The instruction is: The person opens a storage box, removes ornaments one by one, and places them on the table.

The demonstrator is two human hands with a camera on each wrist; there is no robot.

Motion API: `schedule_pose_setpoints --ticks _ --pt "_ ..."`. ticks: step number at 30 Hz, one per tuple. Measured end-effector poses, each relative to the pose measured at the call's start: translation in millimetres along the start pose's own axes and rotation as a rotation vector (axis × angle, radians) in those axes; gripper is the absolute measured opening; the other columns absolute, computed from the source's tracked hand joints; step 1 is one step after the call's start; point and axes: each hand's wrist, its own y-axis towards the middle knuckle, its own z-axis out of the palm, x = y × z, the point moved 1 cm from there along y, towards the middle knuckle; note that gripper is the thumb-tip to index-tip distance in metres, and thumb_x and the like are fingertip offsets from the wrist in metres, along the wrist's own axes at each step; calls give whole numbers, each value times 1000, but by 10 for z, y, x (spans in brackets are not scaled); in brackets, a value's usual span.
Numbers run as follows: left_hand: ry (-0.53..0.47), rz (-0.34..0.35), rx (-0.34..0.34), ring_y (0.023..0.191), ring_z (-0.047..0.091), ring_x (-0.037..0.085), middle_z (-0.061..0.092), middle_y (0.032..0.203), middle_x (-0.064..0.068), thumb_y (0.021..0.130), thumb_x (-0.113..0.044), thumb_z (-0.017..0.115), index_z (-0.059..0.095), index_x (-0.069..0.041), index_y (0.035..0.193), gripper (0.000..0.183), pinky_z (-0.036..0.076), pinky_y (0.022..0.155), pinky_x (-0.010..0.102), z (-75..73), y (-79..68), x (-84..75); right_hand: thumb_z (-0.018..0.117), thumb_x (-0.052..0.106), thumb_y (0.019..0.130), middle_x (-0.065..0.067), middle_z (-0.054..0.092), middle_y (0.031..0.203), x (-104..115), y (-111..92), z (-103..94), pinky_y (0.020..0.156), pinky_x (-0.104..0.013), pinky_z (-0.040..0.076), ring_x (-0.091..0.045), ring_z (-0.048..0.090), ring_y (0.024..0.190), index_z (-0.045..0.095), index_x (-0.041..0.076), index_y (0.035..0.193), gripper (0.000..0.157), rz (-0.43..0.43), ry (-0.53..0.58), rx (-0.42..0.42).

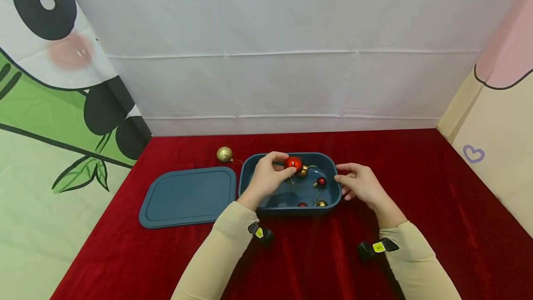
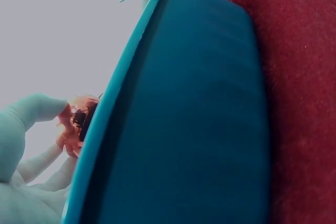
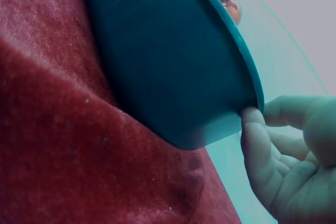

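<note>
In the head view my left hand (image 1: 266, 175) pinches a shiny red Christmas bauble (image 1: 293, 163) between thumb and fingers, over the blue rectangular box (image 1: 287, 210). The left wrist view has the bauble (image 2: 80, 119) just past the box rim, partly hidden by the wall. My right hand (image 1: 362, 183) pinches the rim at the box's right end, as the right wrist view shows at the box corner (image 3: 257, 95). Inside the box lie small dark red baubles (image 1: 321, 181) and gold ones (image 1: 304, 172), some with string loops.
Left of the box, a flat blue lid (image 1: 189, 197) lies on the red velvet cloth (image 1: 325, 258). A glittery gold bauble (image 1: 225, 154) rests behind the lid, its string trailing toward the box. White fabric (image 1: 287, 87) hangs along the table's back edge, with printed cloths at both sides.
</note>
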Motion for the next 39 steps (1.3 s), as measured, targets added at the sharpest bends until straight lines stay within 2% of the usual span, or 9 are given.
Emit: schedule_pose_setpoints --ticks 21,34,39 --pt "10 -10 -22 94 59 20 59 120 5 84 -28 72 59 -18 118 38 51 67 30 -134 12 18 57 8 91 -3 61 63 3 -7 -8 40 -22 45 -13 56 51 51 -3 133 44 12 21 -7" --pt "30 2 -98 94 62 22 61 120 7 83 -25 73 60 -14 119 40 53 66 29 -344 27 69 57 10 91 -1 60 61 36 -21 -18 39 -20 42 -10 53 49 51 -3 133 44 20 38 -3" --pt "48 -8 -119 96 62 23 60 122 7 83 -27 73 60 -15 120 41 54 71 31 -433 47 126 57 9 91 0 60 62 48 -24 -15 39 -19 41 -10 53 49 50 -3 133 44 23 51 -3"
